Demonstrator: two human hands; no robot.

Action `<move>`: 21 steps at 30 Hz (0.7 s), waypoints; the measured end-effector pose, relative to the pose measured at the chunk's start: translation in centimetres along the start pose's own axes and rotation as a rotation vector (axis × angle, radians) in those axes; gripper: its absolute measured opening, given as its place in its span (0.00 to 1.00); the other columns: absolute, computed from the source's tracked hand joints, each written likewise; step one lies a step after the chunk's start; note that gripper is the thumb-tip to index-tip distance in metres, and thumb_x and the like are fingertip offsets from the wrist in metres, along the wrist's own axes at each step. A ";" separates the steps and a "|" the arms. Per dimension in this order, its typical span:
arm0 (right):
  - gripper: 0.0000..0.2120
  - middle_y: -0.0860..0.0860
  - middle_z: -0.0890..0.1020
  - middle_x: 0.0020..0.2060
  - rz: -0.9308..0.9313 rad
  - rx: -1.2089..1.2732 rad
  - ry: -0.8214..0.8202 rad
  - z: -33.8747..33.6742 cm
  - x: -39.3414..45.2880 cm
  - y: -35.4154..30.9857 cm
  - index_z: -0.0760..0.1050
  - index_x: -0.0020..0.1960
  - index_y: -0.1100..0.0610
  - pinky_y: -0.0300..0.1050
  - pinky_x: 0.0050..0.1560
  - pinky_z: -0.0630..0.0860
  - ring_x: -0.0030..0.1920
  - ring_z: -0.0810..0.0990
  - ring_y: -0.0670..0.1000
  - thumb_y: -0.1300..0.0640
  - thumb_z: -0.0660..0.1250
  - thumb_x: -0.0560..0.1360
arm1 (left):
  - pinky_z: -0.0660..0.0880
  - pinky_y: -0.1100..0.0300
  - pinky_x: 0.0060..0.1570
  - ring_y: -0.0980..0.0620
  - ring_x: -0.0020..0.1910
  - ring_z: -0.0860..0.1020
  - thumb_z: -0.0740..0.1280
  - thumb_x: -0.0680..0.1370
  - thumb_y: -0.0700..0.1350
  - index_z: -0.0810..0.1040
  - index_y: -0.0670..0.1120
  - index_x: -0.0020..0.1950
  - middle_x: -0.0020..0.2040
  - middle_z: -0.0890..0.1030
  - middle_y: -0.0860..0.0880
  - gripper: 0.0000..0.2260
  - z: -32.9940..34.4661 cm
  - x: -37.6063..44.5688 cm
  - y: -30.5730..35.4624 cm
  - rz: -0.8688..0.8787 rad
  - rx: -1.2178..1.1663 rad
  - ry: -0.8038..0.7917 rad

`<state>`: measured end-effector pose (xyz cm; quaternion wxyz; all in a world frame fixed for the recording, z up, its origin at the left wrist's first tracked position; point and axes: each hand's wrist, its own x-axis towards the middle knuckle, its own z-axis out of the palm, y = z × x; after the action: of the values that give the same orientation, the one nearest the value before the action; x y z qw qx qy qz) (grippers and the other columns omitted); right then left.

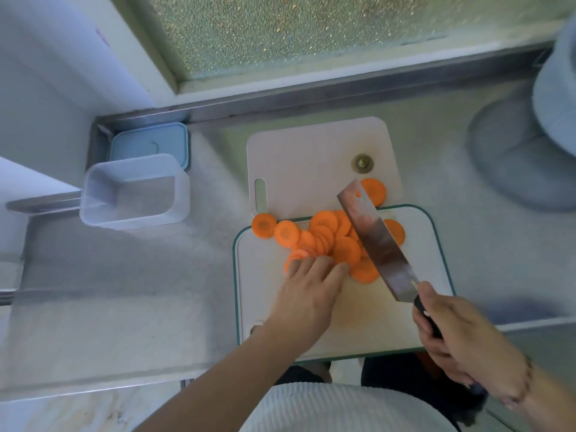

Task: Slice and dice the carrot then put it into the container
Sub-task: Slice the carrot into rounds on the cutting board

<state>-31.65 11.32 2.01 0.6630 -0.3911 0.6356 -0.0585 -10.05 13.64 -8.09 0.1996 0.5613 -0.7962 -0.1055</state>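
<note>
Several round carrot slices [338, 241] lie piled at the far edge of a white cutting board with a green rim [436, 232]. One slice [264, 225] sits off its far left corner. My left hand [308, 288] rests flat on the board, its fingertips touching the near slices. My right hand [461, 341] grips the dark handle of a cleaver [377, 241], whose broad blade slants over the right side of the pile. An empty clear container [134, 191] stands on the counter to the left.
A second, pale cutting board [299, 151] lies behind the first, with the carrot top end [362, 163] and one slice [374, 191] on it. A blue lid [149, 145] sits behind the container. A large grey vessel [530, 151] stands at the far right. The steel counter [124, 291] stretches left.
</note>
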 end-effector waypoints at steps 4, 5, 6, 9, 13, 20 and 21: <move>0.36 0.53 0.58 0.24 -0.013 -0.018 -0.008 -0.1 -0.1 -0.1 0.60 0.35 0.60 0.35 0.25 0.53 0.20 0.53 0.47 0.24 0.53 0.68 | 0.72 0.67 0.47 0.58 0.45 0.76 0.72 0.72 0.38 0.77 0.50 0.58 0.50 0.79 0.54 0.17 -2.0 0.0 -0.3 -0.248 -0.379 0.135; 0.34 0.53 0.58 0.24 -0.014 -0.021 -0.014 -0.1 0.0 -0.1 0.60 0.35 0.61 0.35 0.25 0.53 0.20 0.53 0.47 0.27 0.53 0.69 | 0.72 0.70 0.46 0.61 0.44 0.75 0.73 0.71 0.38 0.79 0.49 0.57 0.49 0.79 0.58 0.16 -2.7 0.2 -1.0 -0.359 -0.432 0.200; 0.34 0.53 0.58 0.24 -0.020 -0.022 -0.024 -0.1 0.0 -0.2 0.60 0.35 0.61 0.34 0.24 0.53 0.20 0.52 0.47 0.27 0.52 0.70 | 0.71 0.73 0.45 0.62 0.44 0.76 0.73 0.71 0.37 0.80 0.49 0.56 0.47 0.78 0.61 0.15 -3.3 0.5 -1.9 -0.465 -0.460 0.254; 0.36 0.53 0.57 0.24 -0.045 -0.046 -0.073 0.5 -0.2 -0.4 0.59 0.34 0.60 0.33 0.23 0.54 0.21 0.52 0.47 0.25 0.53 0.70 | 0.75 0.68 0.43 0.61 0.43 0.79 0.76 0.72 0.35 0.78 0.56 0.54 0.44 0.80 0.60 0.19 -4.0 1.2 -5.2 -0.645 -0.480 0.255; 0.28 0.51 0.59 0.22 -0.070 -0.143 -0.130 1.9 -0.6 -0.9 0.60 0.34 0.63 0.35 0.19 0.54 0.19 0.54 0.47 0.37 0.52 0.75 | 0.76 0.60 0.52 0.56 0.48 0.79 0.73 0.76 0.43 0.82 0.43 0.56 0.50 0.83 0.49 0.10 -3.4 -0.2 -7.0 -0.472 -0.304 0.238; 0.25 0.43 0.73 0.23 -0.301 -0.535 -0.135 4.7 -0.4 0.0 0.65 0.29 0.52 0.35 0.33 0.67 0.29 0.71 0.43 0.33 0.50 0.71 | 0.78 0.57 0.49 0.46 0.49 0.79 0.71 0.72 0.44 0.77 0.47 0.53 0.53 0.78 0.49 0.11 -3.1 -6.5 -1.4 -0.191 -0.185 0.255; 0.24 0.42 0.74 0.24 -0.311 -0.553 -0.143 5.1 -0.5 0.1 0.65 0.29 0.52 0.35 0.34 0.67 0.30 0.72 0.43 0.33 0.50 0.71 | 0.78 0.56 0.47 0.45 0.49 0.79 0.72 0.71 0.43 0.77 0.47 0.54 0.54 0.78 0.48 0.13 -2.4 -7.2 -1.0 -0.203 -0.182 0.235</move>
<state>-27.28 13.90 1.75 0.5577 -0.6520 0.5118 0.0432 -6.07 20.14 -7.72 0.3296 0.6269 -0.6938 -0.1305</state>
